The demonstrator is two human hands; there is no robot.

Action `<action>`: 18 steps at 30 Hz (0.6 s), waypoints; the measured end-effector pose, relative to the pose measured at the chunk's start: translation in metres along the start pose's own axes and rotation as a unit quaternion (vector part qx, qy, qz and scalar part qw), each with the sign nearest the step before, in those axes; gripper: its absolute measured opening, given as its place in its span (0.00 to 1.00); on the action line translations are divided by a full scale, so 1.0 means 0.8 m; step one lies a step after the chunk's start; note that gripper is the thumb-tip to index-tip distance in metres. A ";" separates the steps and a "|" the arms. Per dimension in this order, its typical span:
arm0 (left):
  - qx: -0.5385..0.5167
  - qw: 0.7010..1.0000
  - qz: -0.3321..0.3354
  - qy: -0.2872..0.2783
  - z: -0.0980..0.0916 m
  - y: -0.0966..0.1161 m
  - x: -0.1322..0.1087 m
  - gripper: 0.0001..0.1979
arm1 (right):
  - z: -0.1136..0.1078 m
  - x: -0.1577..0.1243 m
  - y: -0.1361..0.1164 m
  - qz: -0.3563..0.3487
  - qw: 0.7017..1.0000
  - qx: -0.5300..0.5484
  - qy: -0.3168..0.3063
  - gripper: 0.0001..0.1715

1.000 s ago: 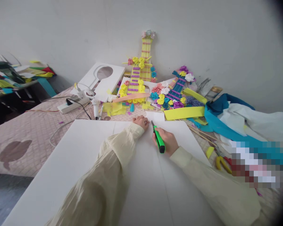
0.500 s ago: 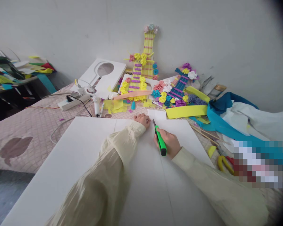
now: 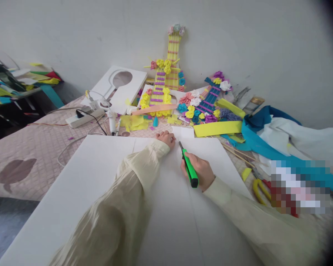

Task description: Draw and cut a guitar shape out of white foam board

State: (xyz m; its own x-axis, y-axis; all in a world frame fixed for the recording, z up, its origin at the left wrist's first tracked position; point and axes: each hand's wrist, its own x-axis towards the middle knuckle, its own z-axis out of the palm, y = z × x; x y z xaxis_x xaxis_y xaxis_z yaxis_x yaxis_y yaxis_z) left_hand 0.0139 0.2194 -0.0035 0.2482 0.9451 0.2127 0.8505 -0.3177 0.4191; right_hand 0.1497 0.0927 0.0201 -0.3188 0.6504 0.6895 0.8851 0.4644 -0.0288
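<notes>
A large white foam board (image 3: pixel 63 195) lies before me, with a faint line running down its length. My right hand (image 3: pixel 201 170) is closed around a green utility knife (image 3: pixel 190 168) with a black end. Its thin blade points away from me and slants down toward the board; whether the tip touches the surface I cannot tell. Just left of the blade, my left hand (image 3: pixel 165 139) rests on the board near its far edge, fingers curled together. Anything under those fingers is hidden.
Behind the board stand flower-decorated woven pieces (image 3: pixel 159 87) and a white board with a round hole (image 3: pixel 115 88). A glue gun (image 3: pixel 111 122) and power strip (image 3: pixel 84 119) lie at left. Yellow-handled scissors (image 3: pixel 259 190), thin sticks (image 3: pixel 238 154) and teal cloth (image 3: pixel 255 136) are at right.
The knife and my right hand have come slightly toward me, the knife tilting a little more. My left hand stays in place on the board. The whole view has shifted slightly.
</notes>
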 end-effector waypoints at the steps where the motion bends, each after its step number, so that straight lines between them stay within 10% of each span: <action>1: 0.000 1.000 0.000 0.001 0.000 0.000 0.000 0.09 | -0.002 -0.001 -0.001 0.001 1.000 -0.001 0.000 0.13; 18: -0.002 1.000 0.005 0.004 0.000 -0.001 0.001 0.08 | -0.034 -0.020 -0.020 -0.005 1.000 0.009 0.004 0.12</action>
State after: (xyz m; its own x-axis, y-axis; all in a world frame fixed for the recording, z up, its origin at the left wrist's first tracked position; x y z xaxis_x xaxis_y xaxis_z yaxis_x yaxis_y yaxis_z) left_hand 0.0131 0.2204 -0.0039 0.2532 0.9411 0.2241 0.8456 -0.3278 0.4212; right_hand 0.1498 0.0582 0.0289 -0.3246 0.6402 0.6963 0.8757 0.4816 -0.0346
